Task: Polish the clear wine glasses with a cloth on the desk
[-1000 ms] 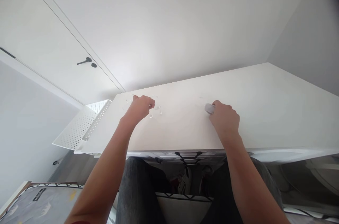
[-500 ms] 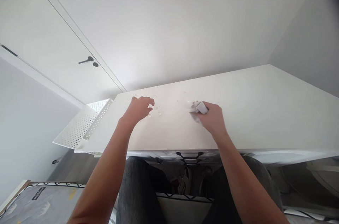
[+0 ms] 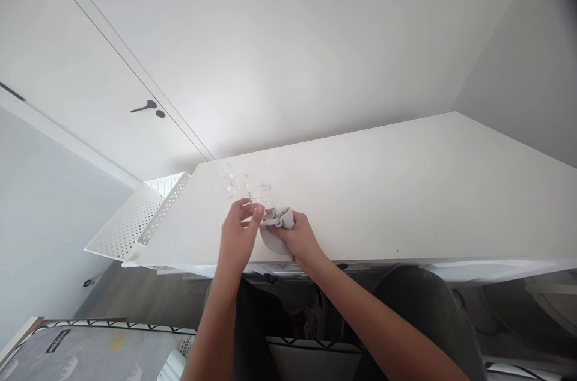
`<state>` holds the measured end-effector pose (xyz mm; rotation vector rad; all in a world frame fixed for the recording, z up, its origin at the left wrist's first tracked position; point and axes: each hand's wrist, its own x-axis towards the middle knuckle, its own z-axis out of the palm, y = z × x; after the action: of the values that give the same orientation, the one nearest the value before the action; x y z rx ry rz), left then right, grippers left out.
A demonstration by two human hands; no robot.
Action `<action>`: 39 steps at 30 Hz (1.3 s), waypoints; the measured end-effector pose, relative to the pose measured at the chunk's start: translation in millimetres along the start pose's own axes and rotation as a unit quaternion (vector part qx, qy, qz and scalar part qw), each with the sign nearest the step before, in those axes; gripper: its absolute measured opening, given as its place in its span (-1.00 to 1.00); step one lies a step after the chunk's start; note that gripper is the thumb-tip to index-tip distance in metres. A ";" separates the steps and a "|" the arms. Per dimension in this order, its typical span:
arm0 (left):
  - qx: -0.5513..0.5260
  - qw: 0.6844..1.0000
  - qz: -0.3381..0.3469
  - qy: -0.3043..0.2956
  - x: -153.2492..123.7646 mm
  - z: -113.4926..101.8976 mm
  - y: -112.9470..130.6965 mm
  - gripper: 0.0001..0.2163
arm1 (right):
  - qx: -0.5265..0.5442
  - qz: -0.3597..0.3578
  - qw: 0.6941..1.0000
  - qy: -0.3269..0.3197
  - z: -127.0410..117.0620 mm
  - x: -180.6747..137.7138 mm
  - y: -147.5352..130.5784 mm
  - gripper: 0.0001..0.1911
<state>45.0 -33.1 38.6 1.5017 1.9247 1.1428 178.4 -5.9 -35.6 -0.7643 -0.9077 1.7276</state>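
My left hand [image 3: 238, 231] has its fingers curled round the lower part of a clear drinking glass [image 3: 260, 190], whose round rim faces up at me. In my right hand [image 3: 303, 240] is a crumpled light grey cloth [image 3: 281, 220], pressed against the same glass from the right. Fingers and cloth hide the glass's base. Just beyond my left hand, several more clear glasses stand close together, among them a glass [image 3: 240, 182] with a visible rim; their outlines are faint against the white top.
The glasses stand on a long white cabinet top [image 3: 383, 188] against a wall. A white perforated shelf [image 3: 139, 213] adjoins its left end. A door with a black handle [image 3: 145, 106] is at the left. Grey patterned bedding [image 3: 90, 351] lies at lower left.
My right hand has moved left and closer to me with the cloth, meeting my left hand at a glass. My left hand has drawn back from over the glasses and closed on one.
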 end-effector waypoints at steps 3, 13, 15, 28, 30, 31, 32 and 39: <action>-0.068 0.997 -0.014 -0.042 -6.7 12.7 -15.3 -0.50 | -0.075 -0.014 0.997 -0.025 1.7 0.1 6.6 -0.70; -0.136 0.990 -0.025 0.039 2.6 43.0 -36.9 -0.50 | -0.336 -0.095 0.936 0.047 -66.2 25.4 -44.2 -0.72; -0.137 0.989 -0.022 0.045 5.6 49.0 -38.7 -0.50 | -0.321 -0.071 0.938 0.110 -82.4 27.8 -55.2 -0.62; -0.142 0.989 0.003 0.030 15.0 67.1 -34.8 -0.50 | -0.340 -0.066 0.923 0.164 -100.4 28.9 -55.5 -0.56; -0.141 0.989 0.001 0.032 13.4 65.2 -37.6 -0.50 | -0.346 -0.062 0.922 0.163 -100.9 28.7 -55.0 -0.55; -0.141 0.990 -0.001 0.031 13.4 64.5 -39.0 -0.50 | -0.351 -0.062 0.920 0.162 -101.2 28.6 -54.7 -0.55; -0.140 0.990 -0.003 0.029 14.2 64.1 -40.2 -0.51 | -0.358 -0.062 0.917 0.162 -101.5 28.6 -54.4 -0.54; -0.074 0.996 -0.020 0.037 -7.1 52.5 -31.3 -0.28 | -0.412 -0.057 0.893 0.175 -101.2 26.5 -48.9 -0.52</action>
<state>69.0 -24.2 -17.4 1.3552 1.8650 1.3093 277.3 52.3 -48.5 -1.4798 -1.4021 1.0001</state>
